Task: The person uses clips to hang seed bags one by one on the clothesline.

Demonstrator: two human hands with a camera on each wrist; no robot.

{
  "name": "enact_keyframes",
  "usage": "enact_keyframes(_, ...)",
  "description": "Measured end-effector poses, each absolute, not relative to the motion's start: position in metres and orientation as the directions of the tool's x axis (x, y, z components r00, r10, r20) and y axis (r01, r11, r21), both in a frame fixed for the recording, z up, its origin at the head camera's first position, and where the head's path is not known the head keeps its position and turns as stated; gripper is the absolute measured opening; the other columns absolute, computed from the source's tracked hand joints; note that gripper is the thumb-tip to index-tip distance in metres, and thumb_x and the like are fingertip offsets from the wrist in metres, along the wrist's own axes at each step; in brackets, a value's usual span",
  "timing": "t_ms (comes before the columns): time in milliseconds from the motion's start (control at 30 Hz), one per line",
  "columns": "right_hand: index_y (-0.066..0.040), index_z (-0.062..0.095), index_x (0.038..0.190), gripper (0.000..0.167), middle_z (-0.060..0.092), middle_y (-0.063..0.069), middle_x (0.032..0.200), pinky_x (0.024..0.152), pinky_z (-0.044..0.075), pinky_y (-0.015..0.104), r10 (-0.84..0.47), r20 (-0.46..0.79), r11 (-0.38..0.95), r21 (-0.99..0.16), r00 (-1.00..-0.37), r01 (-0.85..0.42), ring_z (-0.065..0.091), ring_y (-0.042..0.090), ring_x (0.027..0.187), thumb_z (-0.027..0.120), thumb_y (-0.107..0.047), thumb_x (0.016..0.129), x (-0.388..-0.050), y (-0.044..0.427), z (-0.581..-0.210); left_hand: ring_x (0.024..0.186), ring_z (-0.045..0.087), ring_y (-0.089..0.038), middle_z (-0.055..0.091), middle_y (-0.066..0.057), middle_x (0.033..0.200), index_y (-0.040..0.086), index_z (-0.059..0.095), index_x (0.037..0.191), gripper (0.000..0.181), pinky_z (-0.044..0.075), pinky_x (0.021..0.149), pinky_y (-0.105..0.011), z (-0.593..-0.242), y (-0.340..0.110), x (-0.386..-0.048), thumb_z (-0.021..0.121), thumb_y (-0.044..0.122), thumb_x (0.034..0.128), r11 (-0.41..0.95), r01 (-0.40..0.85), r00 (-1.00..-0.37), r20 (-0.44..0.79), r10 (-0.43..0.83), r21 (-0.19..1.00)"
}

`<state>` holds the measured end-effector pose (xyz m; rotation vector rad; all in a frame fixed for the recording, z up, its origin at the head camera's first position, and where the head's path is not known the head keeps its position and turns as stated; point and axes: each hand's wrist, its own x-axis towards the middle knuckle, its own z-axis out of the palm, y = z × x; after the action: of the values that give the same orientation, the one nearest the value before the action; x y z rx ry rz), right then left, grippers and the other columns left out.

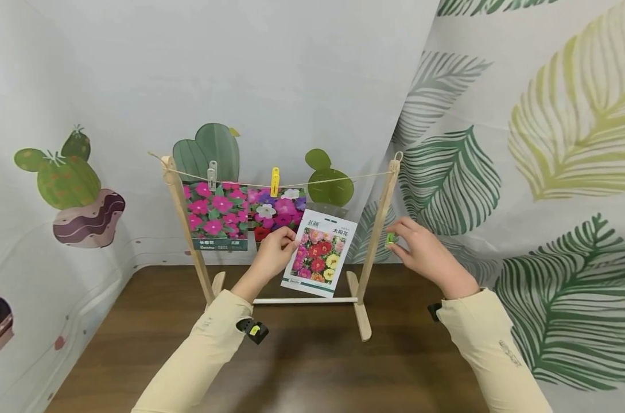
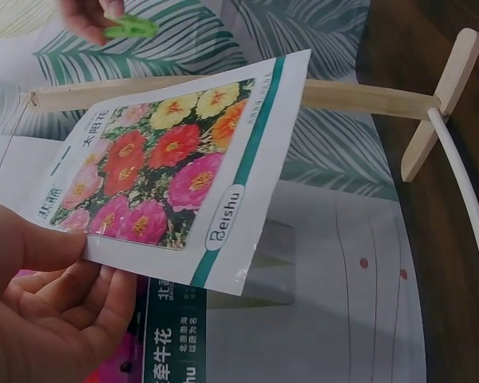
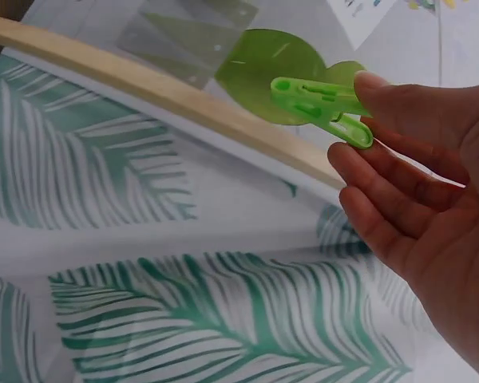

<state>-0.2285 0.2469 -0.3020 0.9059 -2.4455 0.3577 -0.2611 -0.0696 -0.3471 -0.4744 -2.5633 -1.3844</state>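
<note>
My left hand pinches a white seed packet by its left edge, between thumb and fingers. Red, pink and yellow flowers are printed on it, and it tilts a little below the string. To the right of the rack's right post, my right hand holds a green clothespin by its handle end. Two packets hang from the string: a pink-flowered packet under a grey clothespin, and a mixed-flower packet under a yellow clothespin. My left hand partly covers the second one.
The string runs between the left wooden post and the right wooden post. A white rod joins them low down. The rack stands on a brown table, with patterned cloth behind it.
</note>
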Motion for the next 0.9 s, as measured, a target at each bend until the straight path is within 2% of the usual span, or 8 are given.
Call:
enact_keyframes(300,0.007,0.061,0.109,0.036,0.055,0.017,0.103,0.08,0.051,0.045,-0.526,0.626,0.705,-0.059,-0.576,-0.707,0.058,0.033,0.096,0.075,0.009,0.076,-0.232,0.235,-0.286,0.059,0.045,-0.015,0.065,-0.009,0.073,0.002,0.059,0.096,0.007,0.039,0.06,-0.029,-0.346,-0.066,-0.264,0.059,0.009,0.0958,0.484,0.389,-0.92,0.35,0.174,0.784)
enact_keyframes(567,0.008,0.06,0.109,0.034,0.054,0.018,0.106,0.081,0.051,0.044,-0.535,0.681,0.67,-0.019,-0.5,-0.742,0.056,0.033,0.099,0.073,0.011,0.077,-0.235,0.227,-0.272,0.06,0.045,-0.015,0.064,-0.009,0.074,0.002,0.058,0.096,0.007,0.038,0.059,-0.028,-0.34,-0.064,-0.264,0.058,0.009,0.0962,0.457,0.384,-0.923,0.348,0.165,0.802)
enact_keyframes(800,0.007,0.06,0.109,0.033,0.055,0.018,0.107,0.084,0.05,0.044,-0.535,0.677,0.686,-0.002,-0.506,-0.728,0.056,0.033,0.101,0.074,0.006,0.079,-0.236,0.224,-0.262,0.062,0.045,-0.016,0.065,-0.01,0.077,0.002,0.058,0.096,0.008,0.039,0.06,-0.028,-0.338,-0.063,-0.265,0.059,0.01,0.0962,0.445,0.39,-0.92,0.362,0.151,0.806)
enact_keyframes(900,0.007,0.06,0.109,0.033,0.058,0.017,0.105,0.084,0.049,0.044,-0.534,0.678,0.69,0.005,-0.505,-0.724,0.057,0.032,0.099,0.074,0.004,0.08,-0.236,0.223,-0.257,0.062,0.045,-0.016,0.066,-0.014,0.078,0.002,0.059,0.096,0.008,0.038,0.061,-0.029,-0.338,-0.061,-0.266,0.059,0.01,0.096,0.431,0.39,-0.92,0.366,0.141,0.814)
